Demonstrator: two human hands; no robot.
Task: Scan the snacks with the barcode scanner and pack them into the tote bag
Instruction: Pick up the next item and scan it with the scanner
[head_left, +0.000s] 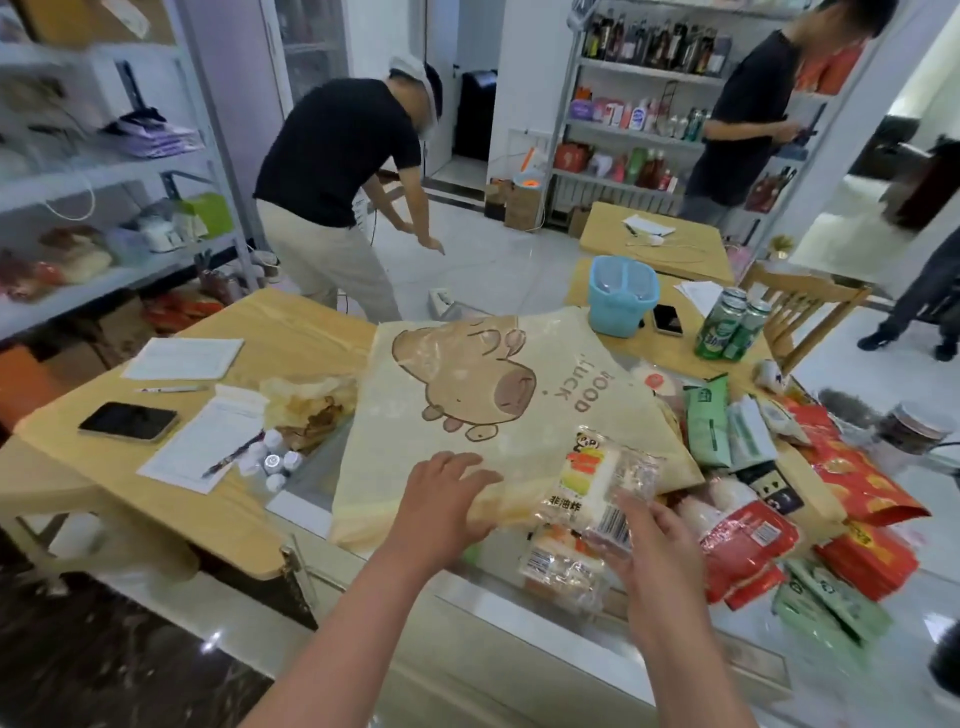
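A cream tote bag printed with a brown capybara lies on the counter. My left hand grips its near edge, fingers curled over the fabric. My right hand pinches a clear snack packet with a red and white label and a barcode, held at the bag's near right corner. A second similar packet lies just below it on the counter. Red snack bags and green snack bags are piled to the right. No barcode scanner can be made out.
Left of the bag lie papers, a pen, a phone and small bottles. A blue basket and green cans stand behind. Two people stand by the shelves beyond the tables.
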